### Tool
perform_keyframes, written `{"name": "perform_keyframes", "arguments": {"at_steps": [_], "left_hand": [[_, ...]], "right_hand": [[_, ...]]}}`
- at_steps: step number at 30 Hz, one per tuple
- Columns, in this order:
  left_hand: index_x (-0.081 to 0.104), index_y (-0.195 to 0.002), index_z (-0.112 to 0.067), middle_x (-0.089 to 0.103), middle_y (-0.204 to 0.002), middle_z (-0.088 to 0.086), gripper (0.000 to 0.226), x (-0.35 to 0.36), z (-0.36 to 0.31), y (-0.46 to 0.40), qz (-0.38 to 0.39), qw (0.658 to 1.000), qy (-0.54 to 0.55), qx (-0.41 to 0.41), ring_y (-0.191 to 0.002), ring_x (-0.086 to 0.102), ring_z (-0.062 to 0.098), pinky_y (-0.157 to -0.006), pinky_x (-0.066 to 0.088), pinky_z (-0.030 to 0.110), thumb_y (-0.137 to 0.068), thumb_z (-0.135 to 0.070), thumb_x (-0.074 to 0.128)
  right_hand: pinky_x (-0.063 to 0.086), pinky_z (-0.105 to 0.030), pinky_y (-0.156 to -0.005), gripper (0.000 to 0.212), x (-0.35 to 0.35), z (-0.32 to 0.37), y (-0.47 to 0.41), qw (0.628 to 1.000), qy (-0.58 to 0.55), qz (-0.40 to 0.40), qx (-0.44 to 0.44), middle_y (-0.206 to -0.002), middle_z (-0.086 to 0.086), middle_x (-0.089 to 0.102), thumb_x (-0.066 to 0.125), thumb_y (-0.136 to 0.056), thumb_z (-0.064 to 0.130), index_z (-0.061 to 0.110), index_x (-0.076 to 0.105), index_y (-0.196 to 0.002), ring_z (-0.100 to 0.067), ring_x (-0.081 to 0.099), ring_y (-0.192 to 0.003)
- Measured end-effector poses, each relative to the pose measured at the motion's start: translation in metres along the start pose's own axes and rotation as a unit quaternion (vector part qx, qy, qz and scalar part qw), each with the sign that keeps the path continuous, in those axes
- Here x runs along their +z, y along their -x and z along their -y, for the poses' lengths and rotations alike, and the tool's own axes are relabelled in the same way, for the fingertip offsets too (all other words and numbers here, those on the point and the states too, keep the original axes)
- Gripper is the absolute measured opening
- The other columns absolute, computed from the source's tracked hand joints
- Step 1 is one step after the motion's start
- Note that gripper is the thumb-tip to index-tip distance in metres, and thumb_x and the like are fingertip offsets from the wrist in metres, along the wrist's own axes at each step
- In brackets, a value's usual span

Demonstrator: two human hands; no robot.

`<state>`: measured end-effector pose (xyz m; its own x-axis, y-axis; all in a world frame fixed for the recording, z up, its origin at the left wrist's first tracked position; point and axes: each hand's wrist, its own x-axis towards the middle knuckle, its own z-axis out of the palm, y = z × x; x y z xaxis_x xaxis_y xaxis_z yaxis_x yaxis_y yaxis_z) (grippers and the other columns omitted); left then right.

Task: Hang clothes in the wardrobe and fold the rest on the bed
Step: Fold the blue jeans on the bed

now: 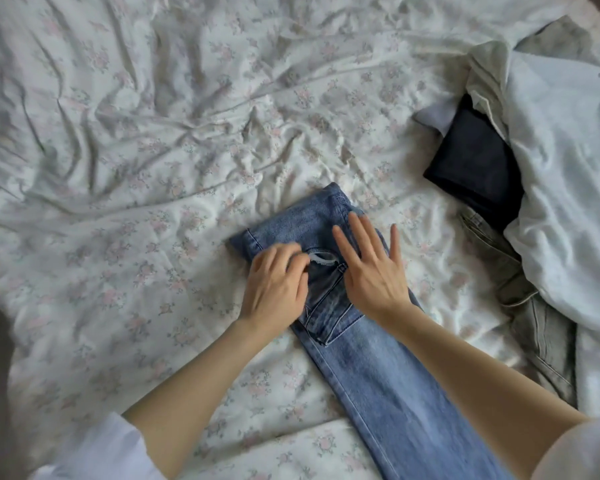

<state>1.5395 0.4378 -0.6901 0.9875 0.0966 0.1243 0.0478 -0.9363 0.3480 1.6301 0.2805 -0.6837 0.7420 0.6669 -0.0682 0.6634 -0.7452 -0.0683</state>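
Light blue jeans [378,375] lie partly folded on the floral bed sheet [153,168], their legs running toward the bottom edge of the view. My left hand [276,289] has curled fingers that pinch the denim near the pocket and waistband. My right hand [371,268] lies flat on the jeans with straight, spread fingers, pressing the folded part down.
A folded dark navy garment [471,164] lies at the right. Beside it a grey-green pair of trousers [534,320] is partly covered by a heap of white cloth [561,168]. The crumpled sheet stretches far to the left and back.
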Motion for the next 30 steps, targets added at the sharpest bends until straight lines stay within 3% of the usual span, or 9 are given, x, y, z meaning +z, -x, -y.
{"name": "perform_keyframes", "arguments": {"at_steps": [2,5,9,12,15,21,24,27,30], "left_hand": [[0.049,-0.127,-0.007,0.049,-0.134,0.018,0.056,0.005,0.002,-0.011,0.022,0.996,-0.062,-0.055,-0.123,0.044,0.035,-0.100,0.038,0.052,-0.081,-0.038,0.047],[0.031,-0.142,-0.008,0.032,-0.148,0.021,0.094,0.022,0.011,-0.018,0.124,0.984,-0.103,-0.076,-0.136,0.030,0.040,-0.106,0.022,0.060,-0.069,-0.061,0.057],[0.015,-0.149,-0.019,0.009,-0.157,0.013,0.102,0.033,0.016,-0.015,0.196,0.968,-0.125,-0.099,-0.144,0.007,0.036,-0.113,0.010,0.057,-0.069,-0.080,0.027],[-0.012,-0.147,-0.030,-0.021,-0.155,-0.001,0.102,0.039,0.018,-0.011,0.253,0.951,-0.115,-0.133,-0.142,-0.020,0.029,-0.109,-0.006,0.063,-0.070,-0.086,0.026],[-0.019,-0.145,-0.033,-0.027,-0.154,-0.004,0.103,0.039,0.018,-0.013,0.289,0.938,-0.112,-0.156,-0.140,-0.025,0.026,-0.106,-0.006,0.068,-0.069,-0.088,0.024],[-0.001,-0.146,-0.026,0.000,-0.157,0.009,0.100,0.039,0.008,0.007,0.202,0.967,-0.078,-0.135,-0.144,-0.004,0.032,-0.105,-0.003,0.066,-0.069,-0.088,0.013],[-0.011,-0.145,-0.029,-0.014,-0.155,0.006,0.097,0.041,0.002,0.039,0.235,0.958,-0.079,-0.141,-0.142,-0.017,0.026,-0.109,-0.008,0.063,-0.069,-0.088,-0.003],[-0.039,-0.131,-0.031,-0.043,-0.142,0.003,0.094,0.043,0.001,0.039,0.283,0.938,-0.111,-0.168,-0.134,-0.036,0.025,-0.104,-0.019,0.061,-0.061,-0.087,-0.012],[-0.040,-0.131,-0.029,-0.046,-0.140,0.004,0.096,0.043,-0.001,0.034,0.304,0.931,-0.125,-0.159,-0.133,-0.038,0.026,-0.098,-0.027,0.061,-0.060,-0.087,-0.007]], "right_hand": [[0.020,-0.057,-0.110,0.054,0.004,0.003,-0.006,0.999,-0.008,0.004,-0.049,-0.147,-0.013,0.037,0.036,-0.086,0.025,0.015,0.043,-0.139,-0.030,0.035,-0.136],[0.012,-0.049,-0.112,0.060,0.012,0.002,-0.020,0.997,-0.016,0.045,-0.066,-0.149,-0.010,0.034,0.035,-0.085,0.031,0.011,0.037,-0.142,-0.029,0.032,-0.138],[-0.006,-0.048,-0.114,0.075,0.026,-0.003,-0.027,0.988,0.000,0.148,-0.054,-0.158,0.000,0.003,0.013,-0.079,0.054,0.027,0.004,-0.149,-0.022,0.002,-0.145],[-0.011,-0.050,-0.113,0.073,0.038,-0.004,-0.022,0.982,0.025,0.184,-0.041,-0.154,0.006,-0.017,-0.004,-0.077,0.059,0.033,-0.017,-0.144,-0.018,-0.014,-0.144],[-0.012,-0.051,-0.113,0.068,0.047,-0.005,-0.019,0.979,0.029,0.196,-0.036,-0.149,0.007,-0.025,-0.007,-0.078,0.059,0.034,-0.022,-0.140,-0.018,-0.016,-0.143],[0.007,-0.054,-0.111,0.066,0.040,-0.007,-0.001,0.989,-0.009,0.136,-0.051,-0.154,-0.009,0.023,0.027,-0.089,0.054,0.026,0.017,-0.148,-0.028,0.020,-0.142],[0.010,-0.056,-0.111,0.068,0.043,-0.013,0.029,0.989,-0.008,0.133,-0.063,-0.153,-0.011,0.023,0.028,-0.089,0.058,0.026,0.016,-0.148,-0.030,0.021,-0.141],[0.009,-0.056,-0.111,0.069,0.047,-0.012,0.039,0.984,0.010,0.171,-0.044,-0.154,-0.010,0.023,0.026,-0.088,0.060,0.028,0.015,-0.148,-0.029,0.018,-0.142],[0.009,-0.056,-0.110,0.067,0.046,-0.011,0.034,0.976,0.012,0.218,-0.025,-0.154,-0.008,0.022,0.016,-0.091,0.062,0.028,0.013,-0.148,-0.027,0.012,-0.142]]}}
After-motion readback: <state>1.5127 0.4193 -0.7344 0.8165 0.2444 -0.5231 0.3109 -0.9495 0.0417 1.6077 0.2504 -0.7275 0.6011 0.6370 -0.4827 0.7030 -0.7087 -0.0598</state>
